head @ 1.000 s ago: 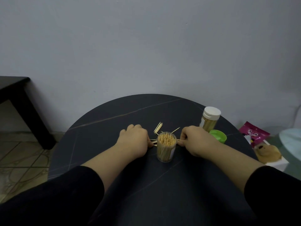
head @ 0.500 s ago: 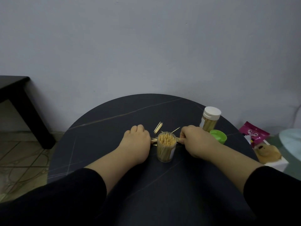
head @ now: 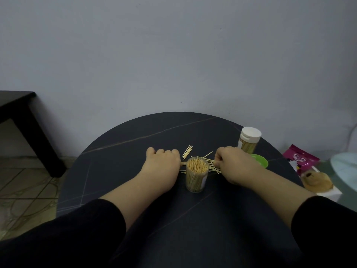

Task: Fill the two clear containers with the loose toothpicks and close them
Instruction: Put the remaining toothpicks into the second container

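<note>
An open clear container (head: pixel 196 176) packed with upright toothpicks stands mid-table between my hands. Just behind it lies a row of loose toothpicks (head: pixel 210 164). My left hand (head: pixel 161 167) has its fingers curled and holds the left ends of that row. My right hand (head: pixel 234 165) pinches the right ends. A small separate bunch of toothpicks (head: pixel 187 151) lies farther back. A second clear container (head: pixel 248 141), filled and capped with a white lid, stands at the right rear. A green lid (head: pixel 259 160) lies beside my right hand.
The round dark table (head: pixel 135 144) carries everything. Off its right edge are a pink packet (head: pixel 300 157), a brown plush toy (head: pixel 317 180) on a white box and a pale round surface (head: pixel 345 167). A dark side table (head: pixel 17 105) stands at left.
My left hand has slid right toward the open container, closing the gap to my right hand and bunching the loose toothpicks behind it. My right hand stays almost in place.
</note>
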